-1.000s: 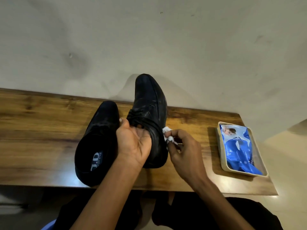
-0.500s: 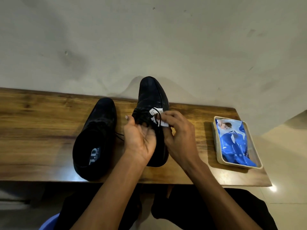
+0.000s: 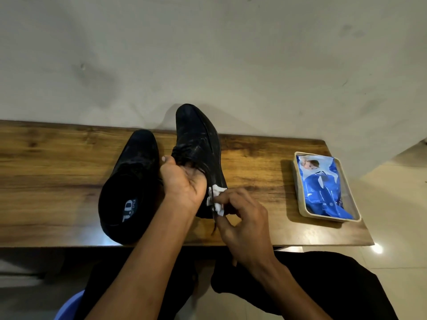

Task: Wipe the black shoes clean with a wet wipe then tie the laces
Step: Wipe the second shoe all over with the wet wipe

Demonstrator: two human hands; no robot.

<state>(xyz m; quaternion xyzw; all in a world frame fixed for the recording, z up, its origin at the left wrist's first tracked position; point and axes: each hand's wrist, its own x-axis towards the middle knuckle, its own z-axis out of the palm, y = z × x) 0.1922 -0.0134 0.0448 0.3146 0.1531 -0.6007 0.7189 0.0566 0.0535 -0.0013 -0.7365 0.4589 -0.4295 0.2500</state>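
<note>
Two black shoes are on a wooden table [image 3: 57, 172]. The left shoe [image 3: 129, 185] lies flat with its opening toward me. The right shoe [image 3: 198, 144] is tilted up, toe pointing at the wall. My left hand [image 3: 182, 181] grips it at the opening, fingers inside near the laces. My right hand [image 3: 240, 213] pinches a crumpled white wet wipe [image 3: 216, 199] against the shoe's outer side near the heel. A loose black lace end [image 3: 215, 225] hangs below the wipe.
A blue wet-wipe pack [image 3: 323, 188] lies in a beige tray [image 3: 302, 209] at the table's right end. A grey wall stands right behind the table. My legs in black trousers are under the front edge, with pale tiled floor to the right.
My right hand with the wipe has moved from the lace area down the shoe's side to the heel. My left hand keeps its hold on the shoe.
</note>
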